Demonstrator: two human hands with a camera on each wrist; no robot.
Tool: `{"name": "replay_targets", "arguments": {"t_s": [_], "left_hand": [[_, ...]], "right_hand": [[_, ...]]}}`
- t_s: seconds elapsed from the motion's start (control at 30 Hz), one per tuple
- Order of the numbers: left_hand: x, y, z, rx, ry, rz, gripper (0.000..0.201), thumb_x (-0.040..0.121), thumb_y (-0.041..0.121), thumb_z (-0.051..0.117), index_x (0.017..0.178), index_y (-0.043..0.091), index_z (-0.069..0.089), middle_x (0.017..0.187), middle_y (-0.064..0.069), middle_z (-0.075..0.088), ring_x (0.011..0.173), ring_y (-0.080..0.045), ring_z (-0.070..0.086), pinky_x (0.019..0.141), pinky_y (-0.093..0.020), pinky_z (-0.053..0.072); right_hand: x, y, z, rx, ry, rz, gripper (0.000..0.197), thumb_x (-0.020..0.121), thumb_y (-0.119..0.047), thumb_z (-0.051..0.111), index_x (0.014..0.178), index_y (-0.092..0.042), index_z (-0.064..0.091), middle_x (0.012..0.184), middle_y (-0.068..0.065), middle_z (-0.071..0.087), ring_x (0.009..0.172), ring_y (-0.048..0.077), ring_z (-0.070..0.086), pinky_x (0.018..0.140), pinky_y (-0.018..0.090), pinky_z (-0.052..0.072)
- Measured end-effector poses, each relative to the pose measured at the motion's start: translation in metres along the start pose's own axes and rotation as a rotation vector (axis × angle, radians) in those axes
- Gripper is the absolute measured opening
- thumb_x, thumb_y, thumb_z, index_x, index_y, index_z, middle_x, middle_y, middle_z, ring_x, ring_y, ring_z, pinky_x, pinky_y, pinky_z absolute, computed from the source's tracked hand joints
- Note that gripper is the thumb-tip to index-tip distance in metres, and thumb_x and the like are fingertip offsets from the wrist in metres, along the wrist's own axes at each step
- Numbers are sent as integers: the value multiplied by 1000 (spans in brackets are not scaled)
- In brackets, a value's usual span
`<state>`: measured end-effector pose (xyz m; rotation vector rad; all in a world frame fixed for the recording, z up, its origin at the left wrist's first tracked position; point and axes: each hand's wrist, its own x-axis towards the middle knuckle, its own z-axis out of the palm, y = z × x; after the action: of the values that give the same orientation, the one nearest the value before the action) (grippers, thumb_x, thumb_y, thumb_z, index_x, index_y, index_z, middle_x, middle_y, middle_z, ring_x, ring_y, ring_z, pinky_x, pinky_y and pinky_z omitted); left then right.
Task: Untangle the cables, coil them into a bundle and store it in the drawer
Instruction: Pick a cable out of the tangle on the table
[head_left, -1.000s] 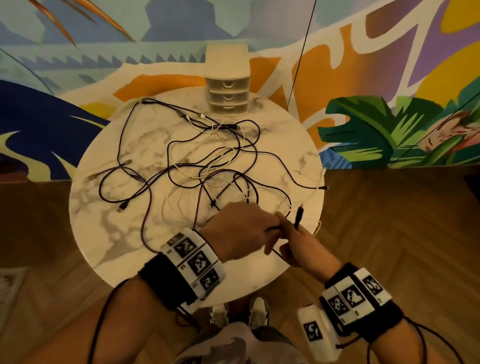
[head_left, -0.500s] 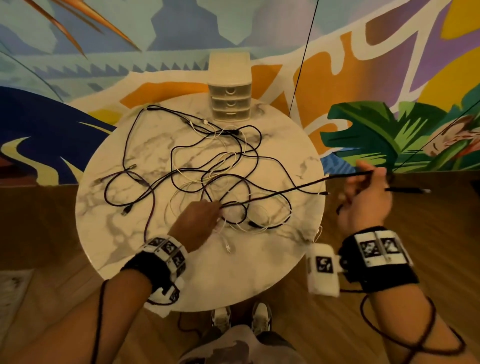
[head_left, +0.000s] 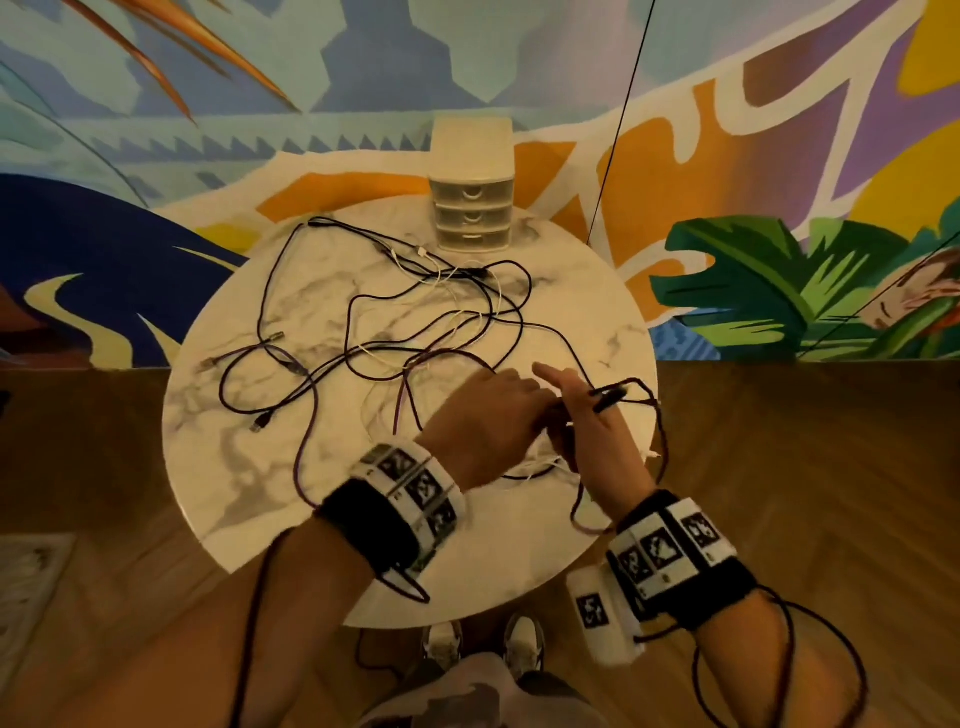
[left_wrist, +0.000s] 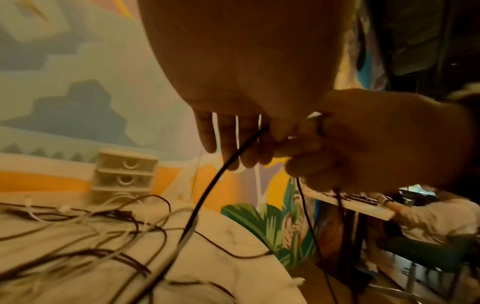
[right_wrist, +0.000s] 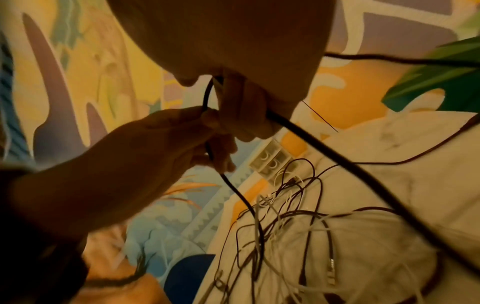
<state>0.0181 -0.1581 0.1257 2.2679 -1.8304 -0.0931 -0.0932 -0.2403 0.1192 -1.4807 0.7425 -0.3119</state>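
A tangle of dark and white cables lies spread over the round marble table. A small three-drawer plastic unit stands at the table's far edge, all drawers closed. Both hands meet over the table's right front. My left hand pinches a black cable between thumb and fingers. My right hand grips the same black cable, and its plug end sticks out to the right. A slack loop of it hangs over the table's right edge.
A painted mural wall rises right behind the table, with wooden floor all round. My shoes show under the near edge. A thin black line hangs down the wall. Another person sits at a desk far to the right.
My right hand, which had drawn the black cable out taut past the table's right edge, has come back to meet my left hand. The left hand lifted off the tangle and moved right.
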Motion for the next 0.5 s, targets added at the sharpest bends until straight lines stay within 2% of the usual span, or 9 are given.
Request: {"name": "replay_targets", "arguments": {"t_s": [0.07,0.1,0.13,0.2,0.27,0.33,0.4,0.5], "left_hand": [[-7,6,11,-100,41,5,25,98,25,41,114,21,59,114,3,62,96,-19,52,78,-32,40],[-11,5,17,-162,65,-40,25,98,27,42,113,21,60,115,4,61,96,-18,52,74,-30,42],[-14,4,23,-211,76,-115,24,97,29,42,109,20,61,111,4,60,94,-17,52,70,-29,44],[-22,-5,43,-289,3,-308,24,97,32,43,103,16,60,101,0,54,88,-19,54,71,-35,47],[-37,-24,69,-435,-133,-482,25,98,28,45,102,9,60,102,-8,55,91,-25,55,79,-39,45],[-56,-49,90,-483,-179,-606,23,96,23,48,102,5,61,103,-15,59,98,-31,56,83,-37,43],[-67,-77,96,-407,-135,-696,22,94,22,50,102,5,62,103,-16,61,99,-33,58,82,-36,43],[-57,-104,79,-332,-12,-706,21,95,21,49,99,4,62,101,-15,59,94,-33,56,79,-36,41]], "right_hand": [[9,0,-4,-21,39,44,46,98,-45,35,77,-16,64,47,-9,46,40,2,38,47,23,31],[12,3,-5,-41,46,59,54,97,-48,36,71,-9,64,47,-4,46,41,7,39,48,26,30],[13,6,-7,-41,47,65,58,98,-48,34,77,-5,68,49,2,48,43,10,39,48,27,31],[11,8,-10,17,73,58,57,100,-43,30,91,-8,73,52,9,54,41,9,38,43,19,30],[12,7,-18,99,123,34,60,102,-41,27,91,-4,73,54,14,57,37,7,35,38,15,27],[17,4,-29,188,181,3,65,102,-43,26,85,1,71,55,15,59,34,9,30,35,17,23],[23,-2,-41,290,254,-20,68,101,-46,25,80,-1,70,52,10,61,32,9,28,36,16,20],[28,-9,-62,561,389,-26,65,101,-49,21,81,-8,68,49,3,60,31,8,29,38,15,19]]}}
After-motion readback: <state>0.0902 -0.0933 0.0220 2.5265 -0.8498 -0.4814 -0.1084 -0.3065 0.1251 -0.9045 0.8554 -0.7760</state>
